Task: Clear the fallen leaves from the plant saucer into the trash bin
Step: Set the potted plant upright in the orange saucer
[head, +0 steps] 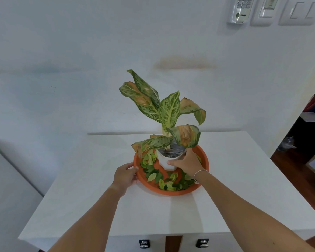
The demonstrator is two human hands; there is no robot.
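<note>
Orange plastic saucer (204,161), lower centre of frame, on a white surface (91,188). Contents: white pot (165,163) with a tall speckled plant (164,113), standing toward the saucer's right; loose fallen leaves (154,176), green and yellow, spread over the saucer's left and near floor.

Left hand (125,177): fingers curled over the saucer's left rim, holding it. Right hand (186,163): fingers wrapped round the pot's right side, thumb on its front.

Trash bin: not in view; location cannot be told.

Hazards, as judged:
- Plant is top-heavy, with broad drooping foliage; a one-handed lift gripped low on the pot could tip it and spill soil among the leaves.
- Lowest plant leaves hang over the saucer's left rim and may snag or tear.
- Tilting the shallow saucer with the pot aboard could slide the pot off.
- Light leaves could scatter in carrying.
</note>
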